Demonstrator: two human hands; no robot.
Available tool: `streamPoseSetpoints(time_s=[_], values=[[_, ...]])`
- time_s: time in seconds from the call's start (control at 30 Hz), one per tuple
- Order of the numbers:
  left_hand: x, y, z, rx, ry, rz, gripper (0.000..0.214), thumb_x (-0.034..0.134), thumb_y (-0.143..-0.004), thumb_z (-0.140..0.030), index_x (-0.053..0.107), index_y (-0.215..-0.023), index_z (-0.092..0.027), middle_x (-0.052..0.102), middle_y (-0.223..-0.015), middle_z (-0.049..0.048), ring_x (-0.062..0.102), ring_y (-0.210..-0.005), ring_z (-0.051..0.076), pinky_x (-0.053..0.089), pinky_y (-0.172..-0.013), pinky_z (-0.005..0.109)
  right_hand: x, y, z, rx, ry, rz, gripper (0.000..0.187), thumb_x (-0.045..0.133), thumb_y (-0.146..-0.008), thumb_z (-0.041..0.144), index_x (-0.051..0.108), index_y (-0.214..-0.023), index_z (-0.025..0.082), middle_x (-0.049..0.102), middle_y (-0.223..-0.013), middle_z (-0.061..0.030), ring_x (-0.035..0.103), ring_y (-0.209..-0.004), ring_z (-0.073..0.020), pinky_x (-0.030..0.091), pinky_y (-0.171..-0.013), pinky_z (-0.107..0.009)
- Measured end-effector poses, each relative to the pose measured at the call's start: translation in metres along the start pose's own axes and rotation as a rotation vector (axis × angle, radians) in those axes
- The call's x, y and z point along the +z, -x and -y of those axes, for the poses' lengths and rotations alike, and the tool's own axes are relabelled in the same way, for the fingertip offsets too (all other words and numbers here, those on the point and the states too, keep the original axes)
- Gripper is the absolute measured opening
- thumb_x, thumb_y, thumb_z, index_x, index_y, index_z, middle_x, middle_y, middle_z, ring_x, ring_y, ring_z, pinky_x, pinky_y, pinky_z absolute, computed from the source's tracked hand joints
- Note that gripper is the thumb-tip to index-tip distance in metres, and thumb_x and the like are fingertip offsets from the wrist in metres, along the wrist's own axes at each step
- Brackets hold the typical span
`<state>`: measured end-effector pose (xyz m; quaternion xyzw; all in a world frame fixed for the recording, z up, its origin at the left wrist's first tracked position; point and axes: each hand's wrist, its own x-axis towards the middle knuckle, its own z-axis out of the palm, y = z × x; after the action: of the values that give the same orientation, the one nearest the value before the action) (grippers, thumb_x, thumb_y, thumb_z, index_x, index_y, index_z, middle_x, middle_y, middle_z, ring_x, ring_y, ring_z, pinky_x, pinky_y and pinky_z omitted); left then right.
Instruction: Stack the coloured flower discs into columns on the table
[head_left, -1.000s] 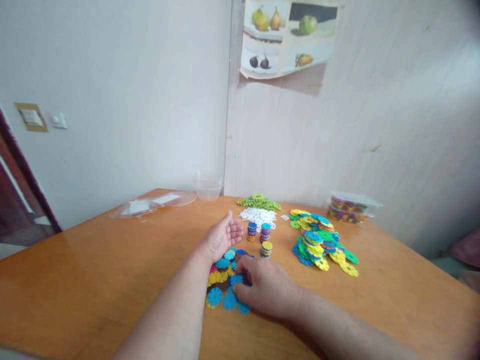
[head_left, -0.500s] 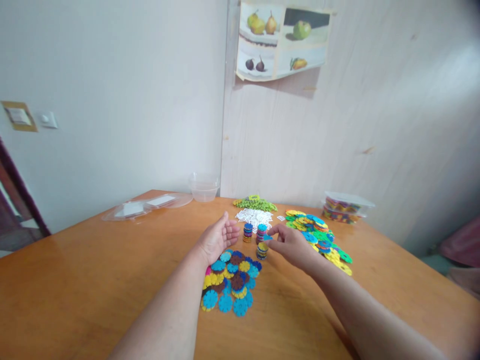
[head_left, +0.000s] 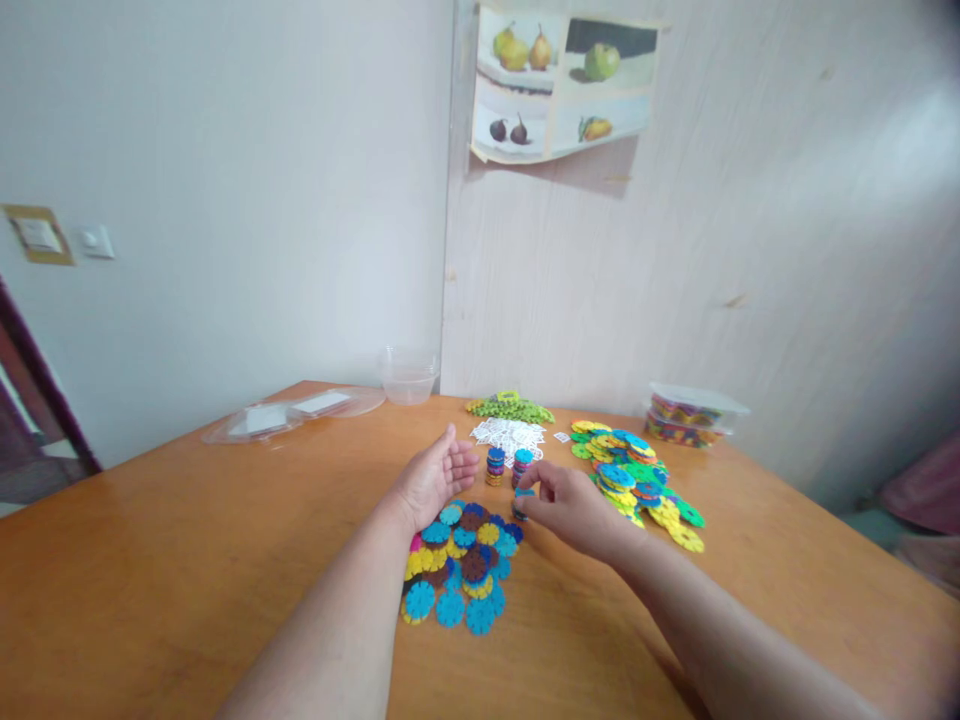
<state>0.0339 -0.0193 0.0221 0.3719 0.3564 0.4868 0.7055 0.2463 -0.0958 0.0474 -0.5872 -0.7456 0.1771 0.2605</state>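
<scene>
1. The left hand (head_left: 439, 476) is held open, palm turned rightward, at the far edge of the loose disc pile (head_left: 459, 562)
2. A blue disc (head_left: 523, 493) is pinched in the right hand (head_left: 571, 505), just near the short disc stacks (head_left: 495, 466)

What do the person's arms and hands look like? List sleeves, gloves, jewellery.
The left arm and right arm are bare, no sleeves in view. The left hand and right hand wear no gloves; no watch, bracelet or ring is visible.

Forearms and hands are bare: left hand (head_left: 436, 480), right hand (head_left: 574, 505).
</scene>
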Motion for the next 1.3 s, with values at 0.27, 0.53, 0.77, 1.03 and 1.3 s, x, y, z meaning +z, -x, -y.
streamPoseSetpoints(time_s=[0.27,0.53,0.77,1.03,1.3], values=[[0.000,0.000,0.001,-0.003,0.008,0.000,0.045,0.059,-0.082,-0.056,0.063,-0.094,-0.013,0.070,-0.084,0.0101,0.067,-0.079,0.017,0.052,-0.075,0.029,0.022,0.028,0.039,-0.123,0.140,0.198,0.032,0.063,-0.075,0.049,0.064,-0.097,0.026,0.065,-0.076,0.0019,0.053,-0.064,-0.0125,0.027,-0.053,-0.023],[-0.003,-0.002,0.002,-0.008,-0.006,0.006,0.048,0.059,-0.080,-0.059,0.063,-0.095,-0.013,0.070,-0.085,0.0108,0.067,-0.081,0.018,0.052,-0.077,0.030,0.032,0.030,0.044,-0.143,0.164,0.236,0.026,0.061,-0.074,0.040,0.065,-0.095,0.025,0.067,-0.077,0.0012,0.054,-0.063,-0.0123,0.025,-0.052,-0.022],[-0.002,-0.004,0.002,-0.003,-0.003,0.001,0.048,0.059,-0.081,-0.058,0.063,-0.095,-0.013,0.070,-0.084,0.0107,0.067,-0.078,0.018,0.052,-0.074,0.029,0.023,0.020,0.035,-0.089,0.038,0.168,0.023,0.062,-0.076,0.035,0.068,-0.097,0.026,0.061,-0.072,0.0033,0.049,-0.060,-0.0097,0.027,-0.052,-0.021],[0.000,0.000,0.000,0.008,0.006,0.001,0.044,0.059,-0.082,-0.055,0.064,-0.094,-0.013,0.070,-0.083,0.0104,0.067,-0.076,0.017,0.053,-0.072,0.028,0.005,0.002,0.010,-0.023,-0.160,0.106,0.022,0.062,-0.076,0.032,0.070,-0.093,0.022,0.050,-0.061,0.0044,0.044,-0.056,-0.0091,0.029,-0.050,-0.020],[0.002,0.002,-0.001,-0.002,-0.004,-0.012,0.045,0.059,-0.082,-0.056,0.064,-0.095,-0.013,0.070,-0.084,0.0104,0.067,-0.078,0.018,0.052,-0.076,0.030,-0.009,-0.012,-0.022,0.070,0.031,-0.076,0.025,0.063,-0.075,0.039,0.071,-0.093,0.023,0.048,-0.057,0.0046,0.043,-0.052,-0.0101,0.025,-0.048,-0.022]])
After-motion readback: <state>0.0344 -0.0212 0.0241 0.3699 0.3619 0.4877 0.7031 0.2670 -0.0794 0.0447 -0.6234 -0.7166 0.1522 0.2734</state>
